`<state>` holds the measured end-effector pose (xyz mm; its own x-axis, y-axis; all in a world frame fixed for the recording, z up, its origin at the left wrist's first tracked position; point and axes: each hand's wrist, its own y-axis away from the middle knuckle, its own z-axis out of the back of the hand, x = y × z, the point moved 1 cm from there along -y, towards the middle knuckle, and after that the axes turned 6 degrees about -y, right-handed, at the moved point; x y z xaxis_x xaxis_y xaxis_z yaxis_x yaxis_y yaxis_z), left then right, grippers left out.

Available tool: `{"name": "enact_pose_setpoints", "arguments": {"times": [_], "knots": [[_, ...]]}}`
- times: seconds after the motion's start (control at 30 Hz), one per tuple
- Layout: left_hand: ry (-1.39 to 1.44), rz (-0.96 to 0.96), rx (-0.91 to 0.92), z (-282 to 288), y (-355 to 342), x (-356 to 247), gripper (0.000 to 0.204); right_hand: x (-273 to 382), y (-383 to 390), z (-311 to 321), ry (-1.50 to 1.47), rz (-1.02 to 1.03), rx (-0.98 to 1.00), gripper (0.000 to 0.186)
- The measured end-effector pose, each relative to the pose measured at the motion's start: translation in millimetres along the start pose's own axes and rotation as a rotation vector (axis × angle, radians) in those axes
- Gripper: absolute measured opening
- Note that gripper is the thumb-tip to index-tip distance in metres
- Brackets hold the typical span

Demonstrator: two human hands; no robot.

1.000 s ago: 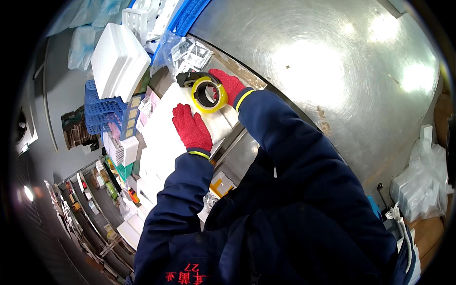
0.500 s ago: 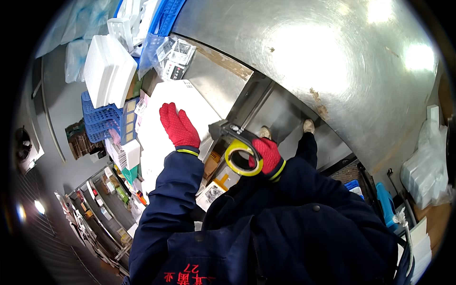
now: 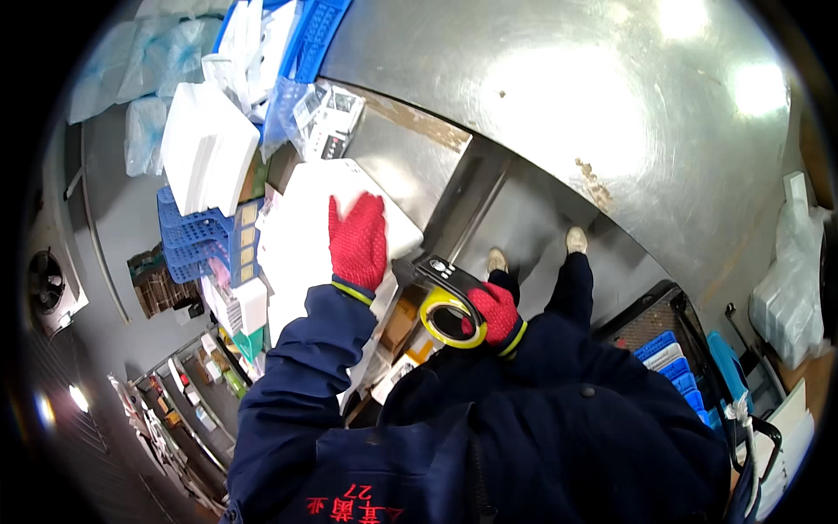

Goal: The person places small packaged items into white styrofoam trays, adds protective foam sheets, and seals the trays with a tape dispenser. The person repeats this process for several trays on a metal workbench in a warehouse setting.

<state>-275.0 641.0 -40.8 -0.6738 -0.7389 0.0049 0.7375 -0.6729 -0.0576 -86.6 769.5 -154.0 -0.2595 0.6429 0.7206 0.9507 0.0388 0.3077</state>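
Observation:
My left hand (image 3: 356, 237), in a red dotted glove, lies on a white box (image 3: 305, 205) with fingers apart, slightly blurred. In my red-gloved right hand (image 3: 494, 311) is a tape dispenser (image 3: 447, 278) with a black frame and yellow ring, held low in front of my body, beside the box's near right edge. Just beyond the box sits a plastic bag of printed packets (image 3: 327, 118).
A large steel worktop (image 3: 550, 70) spans the upper right. Foam sheets (image 3: 205, 144), blue crates (image 3: 183, 227) and shelving (image 3: 188, 389) are at left. My feet (image 3: 576, 240) stand on grey flooring. A cart (image 3: 655, 310) and wrapped bundle (image 3: 777, 288) are at lower right.
My right hand has brought the dispenser from atop the box down toward my body. My left hand has shifted on the box, its fingers now farther right in the picture.

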Motion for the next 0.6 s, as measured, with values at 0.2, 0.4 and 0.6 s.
{"name": "enact_pose_setpoints", "arguments": {"times": [0.2,0.4,0.6], "knots": [[-0.092,-0.248,-0.069,-14.1,-24.6,98.2,0.015,-16.1,11.2,-11.1,-0.564,-0.188,0.015,0.028],[-0.169,0.117,-0.205,-66.4,2.6,249.8,0.032,-28.4,18.3,-40.9,-0.728,-0.189,-0.034,0.038],[0.771,1.029,0.135,-32.6,92.5,246.9,0.039,-21.4,-46.5,-35.4,-0.62,-0.113,-0.091,0.036]]}}
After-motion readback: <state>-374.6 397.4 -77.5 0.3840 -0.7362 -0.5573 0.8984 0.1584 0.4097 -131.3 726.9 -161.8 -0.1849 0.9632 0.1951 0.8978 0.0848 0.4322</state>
